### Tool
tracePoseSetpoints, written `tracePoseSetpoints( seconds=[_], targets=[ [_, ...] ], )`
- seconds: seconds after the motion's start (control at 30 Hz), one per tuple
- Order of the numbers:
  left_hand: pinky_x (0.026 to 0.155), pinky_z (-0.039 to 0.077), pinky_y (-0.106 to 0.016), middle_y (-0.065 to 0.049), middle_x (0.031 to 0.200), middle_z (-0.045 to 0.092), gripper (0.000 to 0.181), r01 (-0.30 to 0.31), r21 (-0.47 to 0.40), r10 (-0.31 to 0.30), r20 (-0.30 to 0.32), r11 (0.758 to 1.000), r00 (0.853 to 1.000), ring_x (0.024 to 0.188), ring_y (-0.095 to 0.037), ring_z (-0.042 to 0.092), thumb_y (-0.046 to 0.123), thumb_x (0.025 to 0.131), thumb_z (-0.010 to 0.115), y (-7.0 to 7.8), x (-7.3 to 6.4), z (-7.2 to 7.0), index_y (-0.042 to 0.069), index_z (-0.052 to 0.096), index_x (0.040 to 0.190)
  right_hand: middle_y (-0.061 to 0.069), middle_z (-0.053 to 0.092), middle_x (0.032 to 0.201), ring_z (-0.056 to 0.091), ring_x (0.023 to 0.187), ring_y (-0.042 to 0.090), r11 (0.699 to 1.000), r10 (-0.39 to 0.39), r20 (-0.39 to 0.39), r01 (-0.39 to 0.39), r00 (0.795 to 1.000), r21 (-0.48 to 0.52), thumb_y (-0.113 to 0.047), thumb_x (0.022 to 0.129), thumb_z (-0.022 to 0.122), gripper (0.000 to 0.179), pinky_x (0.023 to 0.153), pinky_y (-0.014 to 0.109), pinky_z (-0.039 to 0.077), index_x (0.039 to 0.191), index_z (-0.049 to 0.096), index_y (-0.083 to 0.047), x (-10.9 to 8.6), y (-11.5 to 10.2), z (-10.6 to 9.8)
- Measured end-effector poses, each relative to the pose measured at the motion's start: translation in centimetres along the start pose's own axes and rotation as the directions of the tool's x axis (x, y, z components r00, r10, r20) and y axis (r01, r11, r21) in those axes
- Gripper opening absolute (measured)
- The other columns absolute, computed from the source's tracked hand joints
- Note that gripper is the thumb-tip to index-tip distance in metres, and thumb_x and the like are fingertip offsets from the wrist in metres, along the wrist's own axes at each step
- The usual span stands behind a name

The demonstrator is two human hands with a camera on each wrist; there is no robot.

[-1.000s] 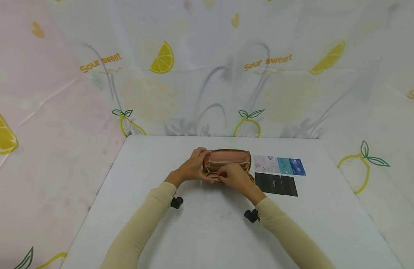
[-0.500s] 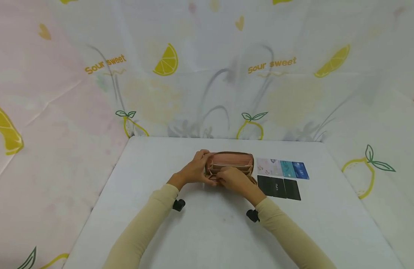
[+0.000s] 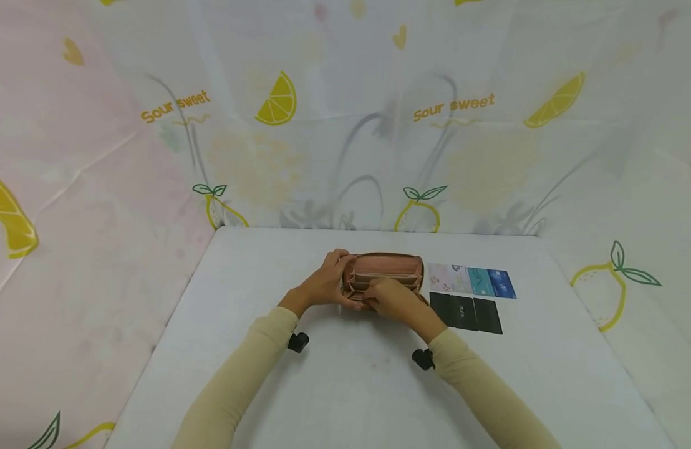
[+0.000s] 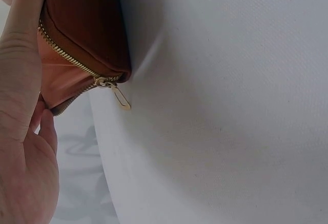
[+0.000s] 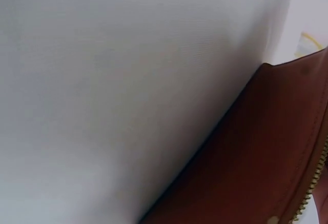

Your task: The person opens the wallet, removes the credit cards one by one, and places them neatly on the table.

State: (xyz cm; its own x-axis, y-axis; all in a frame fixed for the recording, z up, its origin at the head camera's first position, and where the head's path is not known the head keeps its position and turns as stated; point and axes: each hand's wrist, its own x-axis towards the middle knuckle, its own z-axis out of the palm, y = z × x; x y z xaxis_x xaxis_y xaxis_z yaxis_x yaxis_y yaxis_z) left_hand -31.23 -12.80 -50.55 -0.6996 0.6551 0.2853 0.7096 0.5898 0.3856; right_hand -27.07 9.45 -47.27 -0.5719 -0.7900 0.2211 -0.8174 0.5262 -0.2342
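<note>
A brown zip-around wallet (image 3: 388, 265) stands unzipped on the white table in the head view, its pinkish inner compartments showing. At its left end, my left hand (image 3: 325, 284) grips it, thumb along the near side and fingers behind. The left wrist view shows the brass zipper with its pull (image 4: 121, 99) hanging at the corner. My right hand (image 3: 395, 300) reaches into the wallet's near part with bent fingers; the fingertips are hidden there, so I cannot tell whether they hold anything. In the right wrist view, the wallet's outer side (image 5: 246, 152) covers the lower right.
To the right of the wallet lie a pale patterned card (image 3: 449, 278), a teal card (image 3: 480, 281) and a blue card (image 3: 501, 284) in a row. Several black cards (image 3: 463, 312) lie in front of them. A lemon-print cloth (image 3: 345, 149) hangs behind the table (image 3: 357, 399).
The head view has shifted slightly. My right hand has made small movements at the wallet's near part, while the left keeps its grip. The cards have stayed in place.
</note>
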Motion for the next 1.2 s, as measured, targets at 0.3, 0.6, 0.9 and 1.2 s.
tracePoseSetpoints(
  seconds=[0.3, 0.6, 0.9, 1.2],
  targets=[
    [0.099, 0.04, -0.036, -0.012, 0.136, 0.032, 0.111, 0.004, -0.016, -0.004, 0.001, 1.0, 1.0, 0.121, -0.027, 0.033, 0.056, 0.062, 0.087, 0.0, -0.1, 0.1, -0.001, 0.038, 0.142, 0.0, 0.066, 0.081, 0.062, 0.074, 0.011, 1.0, -0.003, -0.024, 0.004, 1.0, 0.01, -0.003, 0.087, 0.072, 0.009, 0.066, 0.026, 0.052, 0.091, 0.077, -0.009, -0.2, 0.4, 0.3],
    [0.102, 0.039, -0.036, -0.01, 0.138, 0.029, 0.113, 0.022, -0.008, -0.022, 0.026, 1.0, 0.999, 0.123, -0.026, 0.031, 0.06, 0.063, 0.085, 0.0, -0.2, 0.1, 0.001, 0.035, 0.145, -0.003, 0.054, 0.07, 0.05, 0.061, 0.009, 0.994, 0.048, 0.036, -0.044, 0.998, -0.105, -0.012, 0.088, 0.073, 0.012, 0.056, 0.024, 0.045, 0.076, 0.072, -0.013, 0.4, -0.6, 0.8],
    [0.1, 0.04, -0.036, -0.011, 0.137, 0.03, 0.115, 0.002, 0.017, -0.002, 0.015, 1.0, 1.0, 0.122, -0.026, 0.032, 0.064, 0.06, 0.084, -0.1, -0.1, 0.2, 0.0, 0.036, 0.143, 0.002, 0.061, 0.075, 0.061, 0.07, 0.014, 0.914, -0.052, -0.007, 0.044, 0.999, -0.404, -0.025, 0.088, 0.074, 0.01, 0.062, 0.027, 0.053, 0.096, 0.077, -0.019, 0.4, -1.5, 0.6],
    [0.098, 0.041, -0.035, -0.01, 0.137, 0.029, 0.116, 0.019, 0.012, -0.02, 0.03, 1.0, 0.999, 0.123, -0.027, 0.031, 0.064, 0.061, 0.083, 0.4, -0.1, 0.0, 0.0, 0.035, 0.144, 0.002, 0.063, 0.077, 0.061, 0.071, 0.015, 0.906, -0.069, -0.093, 0.023, 0.993, -0.423, -0.028, 0.084, 0.077, 0.013, 0.061, 0.028, 0.054, 0.084, 0.077, -0.015, 0.0, -1.9, 1.1]
  ],
)
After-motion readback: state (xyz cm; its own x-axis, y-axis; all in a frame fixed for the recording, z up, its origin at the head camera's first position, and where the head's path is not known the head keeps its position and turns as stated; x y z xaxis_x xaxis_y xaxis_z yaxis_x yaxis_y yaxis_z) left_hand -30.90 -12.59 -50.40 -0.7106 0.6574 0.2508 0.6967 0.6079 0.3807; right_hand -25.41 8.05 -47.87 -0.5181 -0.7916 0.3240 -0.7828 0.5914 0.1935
